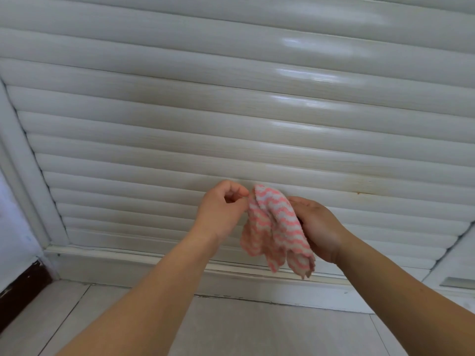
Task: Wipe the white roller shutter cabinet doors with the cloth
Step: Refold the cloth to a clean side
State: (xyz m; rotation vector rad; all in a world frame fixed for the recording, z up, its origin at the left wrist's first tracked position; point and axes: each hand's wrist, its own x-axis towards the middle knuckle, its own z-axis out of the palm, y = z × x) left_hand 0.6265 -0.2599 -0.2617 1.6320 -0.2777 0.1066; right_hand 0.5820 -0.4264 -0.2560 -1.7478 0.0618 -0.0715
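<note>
A white roller shutter door (231, 119) of rounded horizontal slats fills most of the view. In front of its lower slats hangs a pink-and-white wavy-striped cloth (275, 232), bunched and drooping. My left hand (221, 209) pinches the cloth's upper left edge with curled fingers. My right hand (318, 227) holds the cloth from the right, its fingers behind the fabric and partly hidden. Both hands are a little in front of the shutter.
The shutter's white frame (28, 176) runs down the left side, with a white base rail (154, 265) below. A second shutter panel (460, 242) begins at the far right. Grey floor tiles (231, 330) lie underneath; a dark brown skirting (20, 291) sits at lower left.
</note>
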